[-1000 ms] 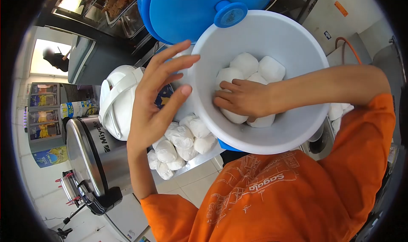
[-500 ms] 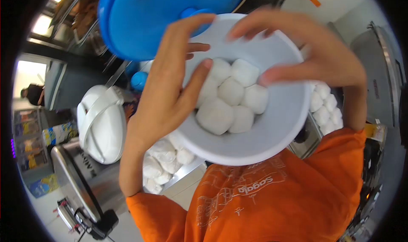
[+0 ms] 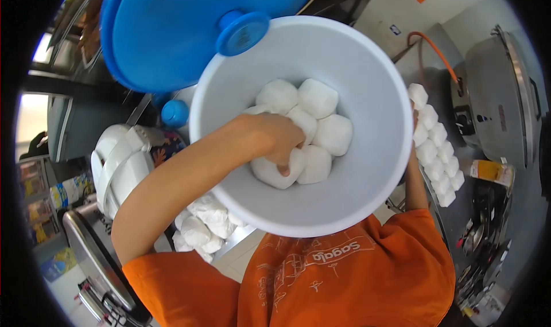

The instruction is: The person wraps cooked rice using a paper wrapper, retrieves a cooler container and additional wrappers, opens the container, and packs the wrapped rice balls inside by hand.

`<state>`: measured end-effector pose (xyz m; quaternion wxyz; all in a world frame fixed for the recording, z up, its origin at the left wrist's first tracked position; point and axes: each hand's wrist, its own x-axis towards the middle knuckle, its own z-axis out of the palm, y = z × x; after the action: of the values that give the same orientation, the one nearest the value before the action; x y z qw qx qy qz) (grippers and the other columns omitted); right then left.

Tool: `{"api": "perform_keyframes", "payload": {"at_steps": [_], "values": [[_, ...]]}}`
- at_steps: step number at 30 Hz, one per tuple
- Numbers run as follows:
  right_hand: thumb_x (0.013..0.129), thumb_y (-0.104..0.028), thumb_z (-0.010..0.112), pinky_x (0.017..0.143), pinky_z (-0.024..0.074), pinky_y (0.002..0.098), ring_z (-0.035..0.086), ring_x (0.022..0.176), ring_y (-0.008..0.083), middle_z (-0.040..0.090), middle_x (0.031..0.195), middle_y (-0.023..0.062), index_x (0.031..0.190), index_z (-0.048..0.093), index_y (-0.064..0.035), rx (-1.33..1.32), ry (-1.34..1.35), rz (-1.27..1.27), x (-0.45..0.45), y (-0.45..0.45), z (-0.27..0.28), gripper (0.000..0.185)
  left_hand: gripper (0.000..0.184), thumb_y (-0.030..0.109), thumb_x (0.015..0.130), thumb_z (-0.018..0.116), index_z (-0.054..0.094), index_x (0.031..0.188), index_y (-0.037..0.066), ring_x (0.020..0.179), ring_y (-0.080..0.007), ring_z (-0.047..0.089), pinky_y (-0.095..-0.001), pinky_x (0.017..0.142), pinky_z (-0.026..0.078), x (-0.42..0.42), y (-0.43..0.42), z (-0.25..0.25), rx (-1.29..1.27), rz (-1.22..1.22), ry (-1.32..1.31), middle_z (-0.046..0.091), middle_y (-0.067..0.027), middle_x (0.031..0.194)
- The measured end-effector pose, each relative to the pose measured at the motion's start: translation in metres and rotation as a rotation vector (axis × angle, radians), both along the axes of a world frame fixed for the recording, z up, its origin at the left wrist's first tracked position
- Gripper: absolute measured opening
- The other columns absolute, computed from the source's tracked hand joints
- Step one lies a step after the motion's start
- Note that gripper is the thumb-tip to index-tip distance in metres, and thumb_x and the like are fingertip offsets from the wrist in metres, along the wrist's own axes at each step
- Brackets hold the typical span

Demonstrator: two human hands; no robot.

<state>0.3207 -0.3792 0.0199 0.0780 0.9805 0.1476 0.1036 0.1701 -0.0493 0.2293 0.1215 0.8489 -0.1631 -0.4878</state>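
Note:
A large white bucket [image 3: 373, 172] stands right before me with several white dough-like balls [image 3: 334, 135] on its bottom. My left hand [image 3: 278, 136] reaches inside, its fingers curled over the lower-left ball [image 3: 274, 173]; the thumb lies against that ball. Part of the grip is hidden under the back of the hand. Beyond the bucket's right rim, only a strip of my right hand [image 3: 414, 123] shows, close to several rows of white balls [image 3: 434, 152]. The bucket hides its fingers.
A blue lid with a knob [image 3: 189, 34] leans at the bucket's upper left. Bagged white lumps [image 3: 201, 226] lie on a metal surface at lower left. A white lidded appliance [image 3: 117, 169] stands at left. A large metal pot [image 3: 496, 97] and utensils [image 3: 479, 235] are at right.
My left hand has gone down from above the bucket onto the balls inside. My right hand has left the bucket's opening and dropped behind its right rim. The view has shifted slightly.

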Motion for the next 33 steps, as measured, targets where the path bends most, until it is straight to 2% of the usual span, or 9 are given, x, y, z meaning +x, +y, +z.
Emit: {"api": "perform_keyframes", "payload": {"at_steps": [4, 8, 10, 12, 15, 20, 22, 27, 33], "values": [[0.076, -0.014, 0.055, 0.083, 0.0427, 0.0467, 0.041, 0.101, 0.0463, 0.034, 0.127, 0.0148, 0.12, 0.047, -0.0193, 0.189, 0.186, 0.142, -0.001, -0.008, 0.001, 0.045, 0.055, 0.026, 0.063, 0.073, 0.056, 0.114, 0.014, 0.105, -0.0248, 0.053, -0.0379, 0.091, 0.036, -0.002, 0.001, 0.004, 0.026, -0.013, -0.027, 0.059, -0.0076, 0.11], [0.073, -0.011, 0.058, 0.079, 0.0457, 0.0389, 0.052, 0.097, 0.0319, 0.046, 0.115, 0.0143, 0.118, 0.049, -0.0137, 0.408, 0.235, 0.209, 0.028, -0.021, -0.002, 0.045, 0.056, 0.029, 0.064, 0.072, 0.056, 0.116, 0.017, 0.106, -0.0259, 0.052, -0.038, 0.092, 0.036, -0.005, 0.002, -0.001, 0.029, 0.018, -0.041, 0.057, -0.009, 0.112], [0.071, -0.013, 0.059, 0.077, 0.0456, 0.0331, 0.055, 0.092, 0.0209, 0.052, 0.103, 0.0107, 0.116, 0.05, -0.0141, 0.811, 0.498, 0.188, 0.04, -0.016, 0.041, 0.046, 0.057, 0.029, 0.065, 0.072, 0.055, 0.117, 0.018, 0.106, -0.027, 0.051, -0.0387, 0.09, 0.038, -0.005, 0.001, 0.003, 0.068, 0.016, -0.075, 0.057, -0.0099, 0.113], [0.069, -0.016, 0.06, 0.078, 0.0443, 0.0293, 0.053, 0.09, 0.0168, 0.053, 0.101, 0.0072, 0.114, 0.05, -0.0142, 1.029, 0.439, 0.26, 0.022, 0.016, 0.14, 0.046, 0.057, 0.03, 0.065, 0.072, 0.055, 0.118, 0.018, 0.107, -0.0283, 0.05, -0.0383, 0.089, 0.04, -0.003, -0.003, 0.016, 0.128, 0.067, -0.043, 0.056, -0.0106, 0.114], [0.063, -0.024, 0.065, 0.077, 0.0456, 0.0287, 0.055, 0.088, 0.0184, 0.053, 0.102, 0.0069, 0.117, 0.047, -0.0106, 1.202, 0.466, 0.475, -0.033, 0.071, 0.263, 0.058, 0.059, 0.031, 0.064, 0.072, 0.055, 0.118, 0.018, 0.108, -0.0287, 0.051, -0.0373, 0.088, 0.042, 0.001, -0.003, 0.011, 0.138, 0.069, 0.007, 0.056, -0.0109, 0.114], [0.059, -0.027, 0.069, 0.075, 0.0458, 0.0332, 0.054, 0.094, 0.0232, 0.051, 0.104, 0.0108, 0.11, 0.047, -0.013, 0.591, 1.087, 0.9, -0.077, 0.142, 0.311, 0.057, 0.059, 0.034, 0.064, 0.072, 0.055, 0.117, 0.015, 0.105, -0.0278, 0.053, -0.0359, 0.087, 0.043, 0.003, 0.002, 0.006, 0.098, 0.068, -0.003, 0.058, -0.012, 0.111], [0.06, -0.024, 0.069, 0.079, 0.0441, 0.037, 0.05, 0.099, 0.0286, 0.048, 0.103, 0.012, 0.11, 0.047, -0.0147, 0.124, 1.127, 0.805, -0.094, 0.168, 0.302, 0.055, 0.058, 0.036, 0.065, 0.071, 0.056, 0.116, 0.013, 0.103, -0.028, 0.055, -0.0354, 0.087, 0.043, 0.001, 0.003, 0.01, 0.093, 0.097, -0.026, 0.059, -0.0125, 0.109], [0.065, -0.038, 0.069, 0.082, 0.0455, 0.042, 0.047, 0.106, 0.0373, 0.04, 0.114, 0.0216, 0.126, 0.035, -0.0113, -0.527, 1.15, 0.767, -0.102, 0.192, 0.233, 0.075, 0.058, 0.04, 0.066, 0.069, 0.057, 0.113, 0.007, 0.093, -0.0275, 0.059, -0.0348, 0.08, 0.047, 0.002, 0.009, 0.0, 0.084, 0.062, -0.042, 0.062, -0.0134, 0.102], [0.063, -0.036, 0.073, 0.087, 0.0436, 0.0412, 0.046, 0.108, 0.0374, 0.039, 0.117, 0.0236, 0.129, 0.029, -0.0017, -0.519, 1.422, 0.524, -0.083, 0.199, 0.209, 0.086, 0.059, 0.037, 0.066, 0.069, 0.055, 0.113, 0.004, 0.075, -0.0243, 0.064, -0.0341, 0.068, 0.05, 0.004, 0.003, 0.005, 0.097, 0.082, 0.002, 0.064, -0.0135, 0.092]]}}
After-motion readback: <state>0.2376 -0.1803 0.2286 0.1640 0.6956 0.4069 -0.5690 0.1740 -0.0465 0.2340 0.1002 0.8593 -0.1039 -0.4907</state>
